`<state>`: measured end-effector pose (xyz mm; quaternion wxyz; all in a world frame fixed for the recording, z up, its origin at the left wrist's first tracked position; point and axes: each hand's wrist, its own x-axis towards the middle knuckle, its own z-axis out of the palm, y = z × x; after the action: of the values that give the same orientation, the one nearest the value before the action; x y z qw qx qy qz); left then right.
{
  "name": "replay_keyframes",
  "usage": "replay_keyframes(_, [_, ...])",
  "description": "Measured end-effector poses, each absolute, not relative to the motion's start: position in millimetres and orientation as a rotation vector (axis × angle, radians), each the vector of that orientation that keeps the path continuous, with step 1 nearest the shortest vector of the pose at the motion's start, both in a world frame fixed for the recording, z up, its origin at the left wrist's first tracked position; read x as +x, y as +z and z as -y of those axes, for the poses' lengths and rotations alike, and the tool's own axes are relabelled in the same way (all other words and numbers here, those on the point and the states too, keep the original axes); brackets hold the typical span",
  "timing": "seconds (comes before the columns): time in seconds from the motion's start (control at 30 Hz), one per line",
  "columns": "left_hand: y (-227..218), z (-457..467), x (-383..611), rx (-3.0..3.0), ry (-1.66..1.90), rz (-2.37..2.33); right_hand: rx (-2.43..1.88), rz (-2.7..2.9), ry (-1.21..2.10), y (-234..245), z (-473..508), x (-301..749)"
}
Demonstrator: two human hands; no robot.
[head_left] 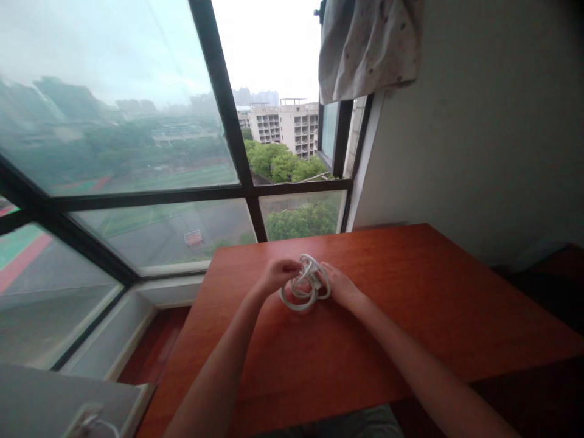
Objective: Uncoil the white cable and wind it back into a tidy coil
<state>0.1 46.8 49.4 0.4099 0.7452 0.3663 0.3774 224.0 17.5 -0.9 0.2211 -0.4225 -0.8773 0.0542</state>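
A bundle of thick white cable (298,306), looped into several coils, is on the wooden table between my two hands. At its left, my left hand (279,272) is closed, with thumb and fingers pinching the upper part of the coil. On the other side, my right hand (338,283) is wrapped against the bundle, its fingers partly hidden behind the loops. A small whitish piece shows among the loops near the right fingers; its kind is too small to make out.
The reddish-brown table (433,292) stretches to both sides of my arms. Beyond its far edge is a dark-framed window (246,191), with a spotted curtain (369,55) at upper right. A grey wall (456,134) stands at right. A low white ledge (68,395) is at lower left.
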Motion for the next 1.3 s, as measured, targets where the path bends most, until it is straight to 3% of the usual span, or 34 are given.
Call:
replay_keyframes(0.43, [47, -54, 7, 1.791, 0.908, -1.009, -1.053, 2.242, 0.377, 9, -17, 226])
replay_keyframes(0.77, [45, -46, 27, 2.013, 1.244, -1.4, -1.012, 2.169, 0.419, 6, -16, 226])
replay_keyframes(1.3, [33, -75, 9, 1.612, 0.945, -0.894, -1.047, 2.174, 0.495, 13, -13, 226])
